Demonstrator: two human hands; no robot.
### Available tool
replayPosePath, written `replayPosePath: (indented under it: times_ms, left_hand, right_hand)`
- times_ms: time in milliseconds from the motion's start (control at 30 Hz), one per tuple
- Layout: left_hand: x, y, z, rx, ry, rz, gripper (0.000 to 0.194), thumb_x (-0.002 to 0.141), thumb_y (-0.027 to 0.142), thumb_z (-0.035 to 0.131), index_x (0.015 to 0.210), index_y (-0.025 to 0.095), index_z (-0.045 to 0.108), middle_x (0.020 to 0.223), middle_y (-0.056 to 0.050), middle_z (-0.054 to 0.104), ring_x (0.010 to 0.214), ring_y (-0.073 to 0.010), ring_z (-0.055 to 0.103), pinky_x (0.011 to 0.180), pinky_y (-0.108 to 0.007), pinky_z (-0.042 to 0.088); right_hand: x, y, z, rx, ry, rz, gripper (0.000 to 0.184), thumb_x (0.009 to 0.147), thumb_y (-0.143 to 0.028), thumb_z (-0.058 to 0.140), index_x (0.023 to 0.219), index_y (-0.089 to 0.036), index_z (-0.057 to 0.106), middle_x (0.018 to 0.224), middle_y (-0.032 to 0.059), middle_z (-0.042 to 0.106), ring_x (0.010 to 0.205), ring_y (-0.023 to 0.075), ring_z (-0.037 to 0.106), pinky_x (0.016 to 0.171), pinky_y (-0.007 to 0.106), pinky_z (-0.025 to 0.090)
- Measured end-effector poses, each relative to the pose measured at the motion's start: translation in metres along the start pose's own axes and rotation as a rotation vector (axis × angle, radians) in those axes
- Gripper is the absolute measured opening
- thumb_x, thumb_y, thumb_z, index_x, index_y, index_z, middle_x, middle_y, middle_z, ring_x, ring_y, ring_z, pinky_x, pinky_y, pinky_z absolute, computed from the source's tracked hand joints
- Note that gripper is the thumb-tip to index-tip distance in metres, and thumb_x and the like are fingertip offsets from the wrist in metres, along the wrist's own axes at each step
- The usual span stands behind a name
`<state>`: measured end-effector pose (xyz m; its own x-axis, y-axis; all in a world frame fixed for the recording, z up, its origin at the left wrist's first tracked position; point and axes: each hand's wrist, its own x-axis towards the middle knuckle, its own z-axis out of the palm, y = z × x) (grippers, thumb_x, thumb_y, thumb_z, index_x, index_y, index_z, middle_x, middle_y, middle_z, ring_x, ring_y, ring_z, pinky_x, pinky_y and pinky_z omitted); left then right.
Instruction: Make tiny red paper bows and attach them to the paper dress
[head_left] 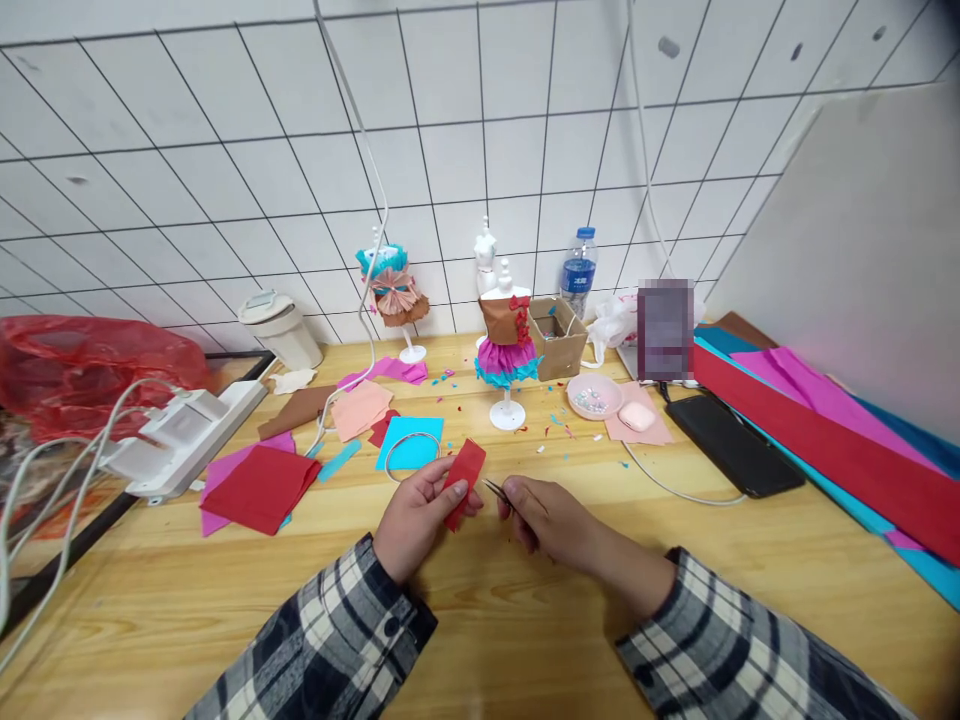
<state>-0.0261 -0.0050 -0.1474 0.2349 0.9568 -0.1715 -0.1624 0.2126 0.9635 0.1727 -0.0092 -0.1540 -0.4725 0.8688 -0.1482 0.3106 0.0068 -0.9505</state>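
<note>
Between the thumb and fingers of my left hand is a narrow folded strip of red crepe paper, held tilted above the table. My right hand grips small pointed metal scissors, their tips slightly apart and just right of the strip, not touching it. Most of the scissors' handle is hidden by my fingers. Beyond my hands stands a small white dress form in a brown top with red trim and a pink and blue ruffled skirt. A blue paper square lies near my left hand, partly under a white cable loop.
Red paper squares and a power strip lie left. A second dressed form, a cardboard box and a water bottle stand behind. At right are a bead dish, a black power bank and long paper sheets.
</note>
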Motion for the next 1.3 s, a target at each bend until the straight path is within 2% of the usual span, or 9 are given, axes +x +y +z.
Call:
replayPosePath:
  times_ms: [200, 400, 633, 833, 967, 1133, 1300]
  left_hand:
    - [-0.001, -0.002, 0.001, -0.012, -0.094, -0.049, 0.049, 0.077, 0.033, 0.073, 0.12, 0.015, 0.057, 0.07, -0.005, 0.071, 0.061, -0.0147, 0.063, 0.055, -0.022, 0.042]
    - [-0.001, 0.0, 0.003, -0.069, -0.146, -0.014, 0.046, 0.079, 0.03, 0.072, 0.12, 0.015, 0.06, 0.074, -0.006, 0.071, 0.066, -0.0156, 0.064, 0.06, -0.025, 0.046]
    - [-0.003, 0.005, 0.003, -0.015, -0.276, -0.01, 0.05, 0.079, 0.026, 0.072, 0.126, 0.019, 0.057, 0.084, -0.007, 0.072, 0.076, -0.0172, 0.065, 0.064, -0.024, 0.047]
    - [-0.003, 0.008, 0.003, 0.006, -0.238, 0.018, 0.057, 0.081, 0.026, 0.07, 0.134, 0.018, 0.05, 0.08, -0.006, 0.072, 0.07, -0.0155, 0.064, 0.061, -0.024, 0.045]
    - [-0.005, 0.006, 0.004, 0.002, -0.219, -0.011, 0.061, 0.08, 0.028, 0.07, 0.136, 0.018, 0.048, 0.081, -0.007, 0.071, 0.07, -0.0157, 0.064, 0.055, -0.022, 0.043]
    - [-0.006, 0.002, 0.006, -0.04, -0.178, -0.032, 0.064, 0.079, 0.03, 0.07, 0.137, 0.019, 0.046, 0.08, -0.006, 0.07, 0.071, -0.016, 0.064, 0.052, -0.02, 0.041]
    - [-0.006, 0.001, 0.006, -0.061, -0.16, 0.0, 0.058, 0.08, 0.027, 0.07, 0.134, 0.019, 0.05, 0.077, -0.004, 0.07, 0.07, -0.0141, 0.063, 0.063, -0.023, 0.045]
  right_hand:
    - [-0.004, -0.001, 0.007, -0.081, -0.034, -0.045, 0.049, 0.099, -0.05, 0.018, 0.082, -0.02, 0.052, 0.049, -0.0044, 0.05, 0.048, 0.0114, 0.048, 0.055, 0.024, 0.036]
    - [-0.006, -0.004, 0.009, -0.192, 0.082, -0.073, 0.043, 0.099, -0.048, 0.025, 0.081, -0.021, 0.052, 0.07, 0.0, 0.055, 0.064, 0.014, 0.051, 0.061, 0.027, 0.036]
    - [-0.006, -0.008, 0.007, -0.112, 0.061, -0.078, 0.042, 0.098, -0.048, 0.027, 0.084, -0.019, 0.054, 0.08, 0.0018, 0.059, 0.071, 0.0144, 0.051, 0.068, 0.028, 0.038]
    - [-0.007, -0.01, 0.007, -0.052, 0.062, -0.054, 0.048, 0.096, -0.055, 0.026, 0.082, -0.02, 0.054, 0.07, -0.0004, 0.054, 0.067, 0.0135, 0.05, 0.065, 0.027, 0.038]
    - [-0.007, -0.01, 0.012, -0.012, 0.043, -0.036, 0.053, 0.093, -0.062, 0.024, 0.081, -0.02, 0.054, 0.064, -0.0019, 0.048, 0.06, 0.0128, 0.045, 0.059, 0.027, 0.036]
    - [-0.007, -0.009, 0.018, 0.036, 0.06, 0.027, 0.051, 0.093, -0.061, 0.026, 0.084, -0.019, 0.055, 0.061, -0.0025, 0.046, 0.058, 0.0132, 0.045, 0.057, 0.027, 0.036]
    - [-0.007, -0.01, 0.017, 0.019, 0.061, 0.03, 0.049, 0.093, -0.06, 0.028, 0.081, -0.02, 0.053, 0.061, -0.0024, 0.045, 0.058, 0.0134, 0.044, 0.057, 0.027, 0.035]
